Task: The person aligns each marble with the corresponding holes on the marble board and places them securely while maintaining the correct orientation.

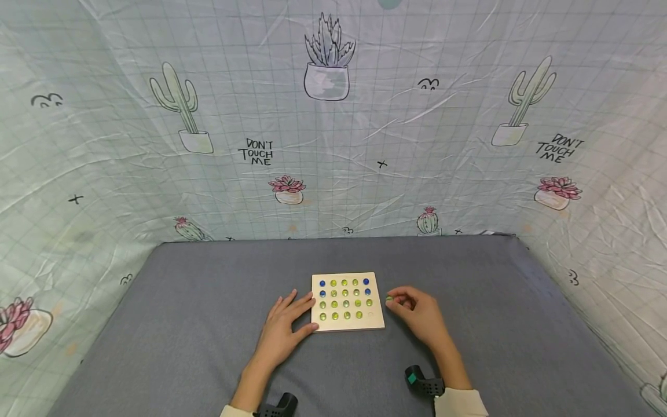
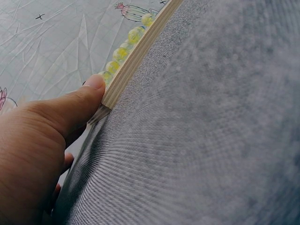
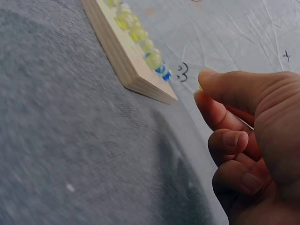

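A light wooden board (image 1: 348, 325) lies flat on the grey cloth, with rows of glass marbles in its hollows. Most marbles are yellow-green (image 1: 346, 303); a few blue marbles (image 1: 366, 281) sit at both ends of the two far rows. The near right hollow (image 1: 371, 314) holds no marble. My left hand (image 1: 281, 330) rests at the board's left side, fingers spread, its thumb (image 2: 89, 91) touching the near left corner. Just off the board's right edge, my right hand (image 1: 421, 315) pinches a yellow-green marble (image 1: 389, 298) between thumb and index finger; in the right wrist view the fingertips mostly hide it.
Grey cloth (image 1: 208, 301) covers the table around the board. Behind and at both sides hangs a pale curtain (image 1: 344, 145) printed with cacti. Each wrist wears a black camera mount (image 1: 424, 382).
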Tool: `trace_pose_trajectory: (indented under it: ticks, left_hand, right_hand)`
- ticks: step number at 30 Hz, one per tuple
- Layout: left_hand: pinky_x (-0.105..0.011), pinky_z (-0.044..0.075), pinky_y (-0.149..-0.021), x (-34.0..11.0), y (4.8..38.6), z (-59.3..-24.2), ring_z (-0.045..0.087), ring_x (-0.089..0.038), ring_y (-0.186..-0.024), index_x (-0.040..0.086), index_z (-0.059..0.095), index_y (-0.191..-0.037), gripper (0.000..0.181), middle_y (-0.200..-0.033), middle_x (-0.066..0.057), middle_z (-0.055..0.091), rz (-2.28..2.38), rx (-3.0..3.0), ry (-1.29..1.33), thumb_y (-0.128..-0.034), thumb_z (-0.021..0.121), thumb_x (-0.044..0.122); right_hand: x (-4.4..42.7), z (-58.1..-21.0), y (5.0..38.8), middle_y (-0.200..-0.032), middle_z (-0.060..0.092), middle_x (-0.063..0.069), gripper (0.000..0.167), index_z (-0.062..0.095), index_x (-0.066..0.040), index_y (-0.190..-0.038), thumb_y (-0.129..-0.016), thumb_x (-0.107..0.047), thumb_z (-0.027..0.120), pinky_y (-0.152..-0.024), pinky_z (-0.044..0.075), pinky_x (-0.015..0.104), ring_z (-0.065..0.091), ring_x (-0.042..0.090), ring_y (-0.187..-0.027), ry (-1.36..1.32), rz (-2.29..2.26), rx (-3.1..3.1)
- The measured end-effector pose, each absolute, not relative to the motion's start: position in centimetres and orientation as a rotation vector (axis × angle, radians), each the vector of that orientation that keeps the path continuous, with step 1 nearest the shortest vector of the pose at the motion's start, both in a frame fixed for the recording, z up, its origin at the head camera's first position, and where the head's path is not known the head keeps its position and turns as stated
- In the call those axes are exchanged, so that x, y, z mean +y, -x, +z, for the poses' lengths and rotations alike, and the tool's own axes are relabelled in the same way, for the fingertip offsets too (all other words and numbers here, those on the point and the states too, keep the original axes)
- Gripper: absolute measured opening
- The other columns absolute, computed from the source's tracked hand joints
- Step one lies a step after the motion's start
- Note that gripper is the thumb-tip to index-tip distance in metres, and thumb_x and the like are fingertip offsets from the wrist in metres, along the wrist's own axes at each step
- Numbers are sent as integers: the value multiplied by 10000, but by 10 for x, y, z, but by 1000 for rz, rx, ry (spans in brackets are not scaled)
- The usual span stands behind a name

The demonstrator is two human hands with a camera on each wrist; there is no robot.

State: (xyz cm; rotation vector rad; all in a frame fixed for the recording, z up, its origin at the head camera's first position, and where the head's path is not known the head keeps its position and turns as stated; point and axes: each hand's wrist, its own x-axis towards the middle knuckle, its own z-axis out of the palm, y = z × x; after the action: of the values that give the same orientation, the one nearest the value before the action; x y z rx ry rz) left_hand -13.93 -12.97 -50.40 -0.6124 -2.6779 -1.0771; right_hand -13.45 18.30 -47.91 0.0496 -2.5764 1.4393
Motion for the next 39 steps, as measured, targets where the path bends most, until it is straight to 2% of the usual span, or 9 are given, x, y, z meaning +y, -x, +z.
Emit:
trace_pose_trajectory:
  ticks: [9,24,29,39]
  left_hand:
    - [-508,146,-1162,-129,140,-504,341,-311,-1365,134,620,-1304,582,-1374,-3,537,-1082,-2680,611,-806,731,413]
    - [-483,133,-1171,-128,140,-502,335,-297,-1371,146,619,-1306,579,-1382,5,528,-1084,-2694,599,-799,743,397]
    - [-475,131,-1173,-128,140,-501,335,-291,-1371,148,620,-1306,580,-1382,11,529,-1080,-2698,595,-798,744,398]
    - [-482,132,-1171,-129,140,-503,339,-294,-1369,153,622,-1305,580,-1380,16,530,-1081,-2699,592,-800,735,414]
  right_hand:
    - [174,-479,133,-752,614,-43,136,720,-151,-933,-812,-142,781,-502,401,213,488,116,-599,-124,1510,-2614]
    - [167,-486,134,-753,618,-42,152,716,-126,-931,-813,-196,781,-470,354,201,446,90,-555,-235,1582,-2649]
    - [166,-488,134,-739,615,-54,148,715,-165,-920,-803,-218,790,-455,333,192,419,83,-525,-222,1573,-2669]
    - [165,-488,134,-673,529,-34,147,713,-147,-908,-810,-229,786,-451,311,192,388,74,-513,-242,1543,-2702]
